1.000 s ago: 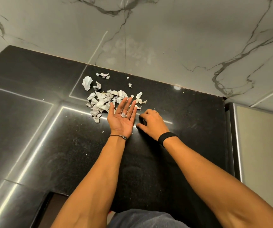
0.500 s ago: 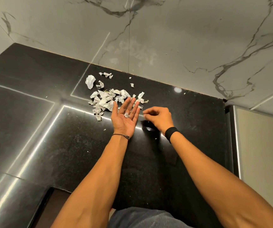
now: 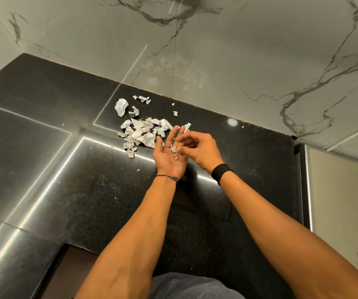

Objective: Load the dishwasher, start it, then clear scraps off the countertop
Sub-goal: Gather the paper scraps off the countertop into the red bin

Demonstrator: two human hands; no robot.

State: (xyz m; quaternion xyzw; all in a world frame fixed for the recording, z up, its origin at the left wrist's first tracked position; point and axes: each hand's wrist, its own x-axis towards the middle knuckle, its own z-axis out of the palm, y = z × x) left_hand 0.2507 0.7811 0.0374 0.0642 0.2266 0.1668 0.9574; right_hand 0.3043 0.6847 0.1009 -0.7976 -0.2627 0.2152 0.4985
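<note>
- We see the left hand (image 3: 166, 161) at the centre of the frame, palm up, with its fingers straight and relaxed. It grips nothing, and a tiny pale bit (image 3: 175, 157) lies loose on the palm.
- The right hand (image 3: 198, 148) is close against it on the right, fingers curled. Its thumb and forefinger pinch a small white scrap (image 3: 174, 149) just over the left palm.
- The pile of torn paper scraps (image 3: 140, 132) lies on the black countertop (image 3: 66, 180), up and left of the hands. The left fingertips reach its right edge, and a few stray pieces sit above it, nearer the wall.
- We note a thin bracelet (image 3: 167, 176) on the left wrist and a black band (image 3: 222, 173) on the right.
- The veined marble wall (image 3: 216, 50) fills the upper frame.
- A pale panel with a metal edge (image 3: 335, 190) stands at the right edge, beside the countertop.
</note>
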